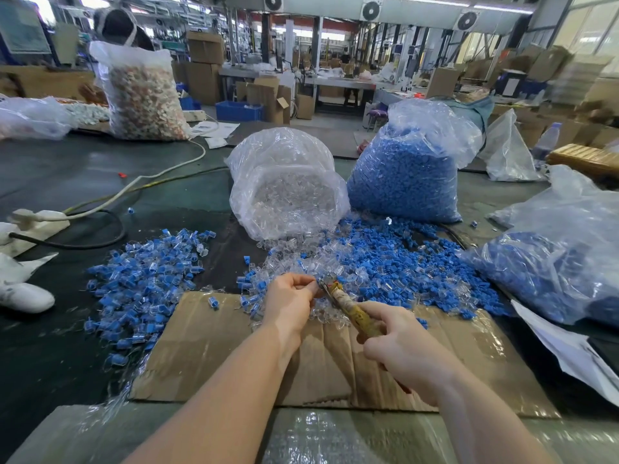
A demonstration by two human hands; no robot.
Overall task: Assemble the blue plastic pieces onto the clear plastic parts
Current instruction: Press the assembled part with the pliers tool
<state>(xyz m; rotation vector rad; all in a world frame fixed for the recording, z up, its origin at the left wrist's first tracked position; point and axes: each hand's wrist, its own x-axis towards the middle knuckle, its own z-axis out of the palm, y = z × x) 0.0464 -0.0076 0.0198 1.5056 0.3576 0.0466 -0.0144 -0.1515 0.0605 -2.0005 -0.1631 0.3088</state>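
My left hand [290, 296] is curled with its fingertips pinched together over a small clear part that I can barely see. My right hand [402, 349] grips a worn yellowish tool [348, 308] whose metal tip meets the left fingertips. Both hands hover over a cardboard sheet [214, 346]. Loose clear parts [301, 259] and loose blue pieces [395, 249] lie mixed just beyond the hands. A heap of joined blue-and-clear pieces [147, 279] spreads on the left.
An open bag of clear parts [288, 182] and a bag of blue pieces [405, 172] stand behind the piles. Another bag with blue pieces [566, 259] lies at right. A power strip and cables [40, 222] lie at left. A big bag of mixed parts [144, 92] stands at the back left.
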